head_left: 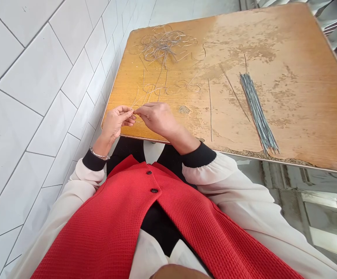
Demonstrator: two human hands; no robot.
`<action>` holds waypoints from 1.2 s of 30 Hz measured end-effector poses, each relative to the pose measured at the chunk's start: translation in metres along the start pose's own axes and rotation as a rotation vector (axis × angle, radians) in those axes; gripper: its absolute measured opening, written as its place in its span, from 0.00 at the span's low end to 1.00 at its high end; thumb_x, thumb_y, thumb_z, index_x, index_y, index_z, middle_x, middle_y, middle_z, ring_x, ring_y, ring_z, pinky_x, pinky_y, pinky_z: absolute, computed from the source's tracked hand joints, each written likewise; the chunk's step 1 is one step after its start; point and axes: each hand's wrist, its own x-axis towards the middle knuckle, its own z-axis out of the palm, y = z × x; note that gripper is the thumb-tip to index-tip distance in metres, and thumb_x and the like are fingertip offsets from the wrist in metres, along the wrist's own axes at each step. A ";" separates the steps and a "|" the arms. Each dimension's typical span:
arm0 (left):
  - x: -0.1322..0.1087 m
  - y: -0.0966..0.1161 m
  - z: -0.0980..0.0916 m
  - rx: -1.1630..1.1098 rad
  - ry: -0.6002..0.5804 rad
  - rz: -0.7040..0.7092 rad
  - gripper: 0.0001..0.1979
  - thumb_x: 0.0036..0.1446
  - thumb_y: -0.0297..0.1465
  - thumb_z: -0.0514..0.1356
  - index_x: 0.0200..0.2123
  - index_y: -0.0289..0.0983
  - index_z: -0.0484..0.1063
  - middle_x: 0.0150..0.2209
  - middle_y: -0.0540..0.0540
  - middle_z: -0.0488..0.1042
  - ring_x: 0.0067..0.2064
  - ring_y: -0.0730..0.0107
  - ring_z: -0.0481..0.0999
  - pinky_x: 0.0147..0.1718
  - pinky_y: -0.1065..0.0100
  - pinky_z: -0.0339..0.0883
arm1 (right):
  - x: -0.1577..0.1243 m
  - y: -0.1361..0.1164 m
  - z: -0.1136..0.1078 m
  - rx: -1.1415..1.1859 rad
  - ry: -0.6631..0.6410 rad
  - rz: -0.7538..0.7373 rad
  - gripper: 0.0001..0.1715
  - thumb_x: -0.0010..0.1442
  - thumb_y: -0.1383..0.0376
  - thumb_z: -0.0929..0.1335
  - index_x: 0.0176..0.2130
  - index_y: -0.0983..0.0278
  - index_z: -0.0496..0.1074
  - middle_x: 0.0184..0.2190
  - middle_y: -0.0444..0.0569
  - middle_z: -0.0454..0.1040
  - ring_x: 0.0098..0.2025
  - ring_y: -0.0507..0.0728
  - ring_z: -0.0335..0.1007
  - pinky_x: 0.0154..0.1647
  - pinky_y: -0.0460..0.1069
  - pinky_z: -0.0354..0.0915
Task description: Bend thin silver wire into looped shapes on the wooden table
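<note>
Over the table's near left corner, my left hand [116, 121] and my right hand [159, 117] meet at the fingertips. Both pinch a thin wire [135, 106], and a loop of it shows just above the fingers. The part between the fingertips is hidden. Bent wire pieces [157, 88] lie just beyond my hands. To the right, a straight wire rod [210, 108] rests on the tabletop. Farther right lies a bundle of grey wire rods [257, 110], with another thin rod [234, 92] slanting beside it.
The wooden table [310, 97] has a worn, peeling surface and a chipped near edge. A tangled heap of thin wire [164, 44] sits at its far left. A white tiled wall [40, 97] runs close along the left side.
</note>
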 end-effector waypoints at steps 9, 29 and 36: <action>0.001 -0.002 -0.002 0.079 0.063 0.040 0.08 0.58 0.26 0.69 0.29 0.35 0.73 0.28 0.53 0.76 0.26 0.82 0.74 0.27 0.76 0.67 | 0.005 0.002 0.002 -0.099 -0.112 -0.060 0.16 0.69 0.69 0.60 0.42 0.64 0.77 0.33 0.54 0.80 0.35 0.59 0.73 0.34 0.51 0.58; 0.009 -0.018 -0.005 -0.259 0.037 -0.037 0.08 0.64 0.21 0.61 0.31 0.35 0.72 0.29 0.55 0.75 0.27 0.88 0.73 0.29 0.82 0.67 | -0.016 -0.005 0.012 1.369 0.146 0.749 0.09 0.66 0.60 0.69 0.36 0.63 0.76 0.36 0.50 0.82 0.29 0.49 0.75 0.31 0.44 0.72; 0.004 -0.014 -0.001 -0.251 -0.014 -0.097 0.07 0.65 0.23 0.61 0.33 0.35 0.71 0.29 0.53 0.78 0.25 0.86 0.73 0.27 0.80 0.65 | -0.008 -0.015 0.009 1.426 0.196 0.814 0.10 0.65 0.65 0.71 0.30 0.64 0.74 0.25 0.44 0.77 0.21 0.46 0.68 0.24 0.40 0.67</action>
